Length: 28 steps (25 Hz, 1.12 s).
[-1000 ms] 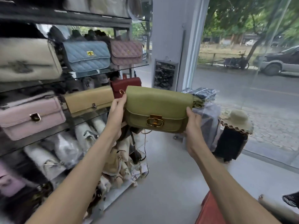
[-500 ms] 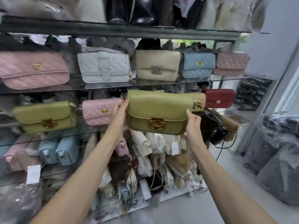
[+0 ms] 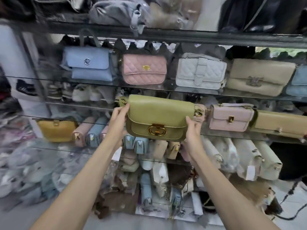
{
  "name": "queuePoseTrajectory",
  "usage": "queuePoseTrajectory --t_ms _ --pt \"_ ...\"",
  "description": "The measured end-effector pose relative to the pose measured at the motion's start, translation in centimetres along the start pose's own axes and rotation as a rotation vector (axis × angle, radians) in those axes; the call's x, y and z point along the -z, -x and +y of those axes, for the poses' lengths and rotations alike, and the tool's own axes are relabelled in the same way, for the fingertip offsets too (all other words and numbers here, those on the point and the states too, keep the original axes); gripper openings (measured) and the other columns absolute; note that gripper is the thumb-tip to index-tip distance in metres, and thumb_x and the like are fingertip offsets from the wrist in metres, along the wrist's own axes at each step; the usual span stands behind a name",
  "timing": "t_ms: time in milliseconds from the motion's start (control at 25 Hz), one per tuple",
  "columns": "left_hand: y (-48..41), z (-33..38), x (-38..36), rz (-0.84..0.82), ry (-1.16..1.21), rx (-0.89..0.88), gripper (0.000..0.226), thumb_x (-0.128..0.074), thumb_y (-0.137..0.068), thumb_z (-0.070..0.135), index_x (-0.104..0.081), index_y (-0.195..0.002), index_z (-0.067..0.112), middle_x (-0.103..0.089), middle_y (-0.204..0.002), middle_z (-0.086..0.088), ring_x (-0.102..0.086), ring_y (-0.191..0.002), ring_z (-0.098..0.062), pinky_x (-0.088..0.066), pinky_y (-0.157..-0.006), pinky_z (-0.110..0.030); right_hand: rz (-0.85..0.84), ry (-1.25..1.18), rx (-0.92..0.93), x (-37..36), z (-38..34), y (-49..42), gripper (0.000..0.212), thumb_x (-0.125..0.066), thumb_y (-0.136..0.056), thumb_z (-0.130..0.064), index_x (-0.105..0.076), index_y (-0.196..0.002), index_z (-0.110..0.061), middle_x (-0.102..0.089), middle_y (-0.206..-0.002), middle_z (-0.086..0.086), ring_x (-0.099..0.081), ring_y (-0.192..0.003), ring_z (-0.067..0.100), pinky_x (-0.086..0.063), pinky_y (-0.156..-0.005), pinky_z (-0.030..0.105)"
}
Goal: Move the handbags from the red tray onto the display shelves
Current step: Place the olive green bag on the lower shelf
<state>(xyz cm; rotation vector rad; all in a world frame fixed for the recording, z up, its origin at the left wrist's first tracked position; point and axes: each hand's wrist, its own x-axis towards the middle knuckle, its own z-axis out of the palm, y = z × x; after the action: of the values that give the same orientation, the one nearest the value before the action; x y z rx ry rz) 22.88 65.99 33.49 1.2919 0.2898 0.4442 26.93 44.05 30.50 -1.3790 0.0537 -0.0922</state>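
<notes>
A: Position of the task's bag?

B: The olive-green handbag (image 3: 159,117) is held at centre frame, upright. Its flap and gold clasp (image 3: 157,129) are turned to the camera. It is seen in front of the middle glass shelf (image 3: 240,136). Contact with the shelf cannot be told.

A: Grip?

B: The bag is grasped at both ends. The left hand (image 3: 118,120) is closed on the upper left corner, fingers curled at the top edge by the strap ring. The right hand (image 3: 193,131) is clasped on the lower right side, thumb laid on the front.

A: Neighbours?

B: A pale pink handbag (image 3: 230,117) and a tan handbag (image 3: 280,123) are noted just right of it. A mustard bag (image 3: 56,130) is noted at lower left. On the shelf above, a row is recorded: blue handbag (image 3: 88,63), pink quilted handbag (image 3: 144,69), white quilted handbag (image 3: 199,72), beige handbag (image 3: 259,77).
</notes>
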Motion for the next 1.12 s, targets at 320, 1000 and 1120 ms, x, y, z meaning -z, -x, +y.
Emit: queuePoseTrajectory --t_ms 320,1000,1120 --pt "-1.0 1.5 12.7 0.268 -0.059 -0.023 0.019 -0.054 -0.1 0.05 -0.055 -0.099 0.03 -0.065 -0.111 0.004 -0.06 -0.102 -0.013 -0.049 -0.076 -0.037 -0.252 0.074 -0.07 -13.4 3.7 0.8 0.051 -0.053 -0.09 -0.061 -0.046 -0.123 -0.023 -0.056 -0.13 0.002 -0.055 -0.121 0.023 -0.044 -0.11 0.053" --pt "-16.6 1.4 21.6 0.523 -0.132 -0.074 0.02 -0.053 -0.099 0.052 -0.056 -0.104 0.032 -0.058 -0.124 0.004 -0.054 -0.112 -0.011 -0.046 -0.106 -0.049 -0.462 0.192 -0.078 -32.1 9.2 -11.3 0.068 -0.048 -0.079 -0.076 -0.043 -0.128 -0.029 -0.042 -0.144 0.007 -0.049 -0.124 0.026 -0.037 -0.112 0.055" --pt "-19.6 0.5 22.8 0.511 -0.137 -0.028 0.023 -0.053 -0.098 0.052 -0.056 -0.107 0.032 -0.059 -0.126 0.003 -0.054 -0.115 -0.013 -0.045 -0.106 -0.049 -0.446 0.206 -0.141 -34.2 10.9 -12.7 0.091 -0.043 -0.057 -0.086 -0.042 -0.13 -0.032 -0.045 -0.147 0.007 -0.05 -0.128 0.028 -0.039 -0.112 0.055"
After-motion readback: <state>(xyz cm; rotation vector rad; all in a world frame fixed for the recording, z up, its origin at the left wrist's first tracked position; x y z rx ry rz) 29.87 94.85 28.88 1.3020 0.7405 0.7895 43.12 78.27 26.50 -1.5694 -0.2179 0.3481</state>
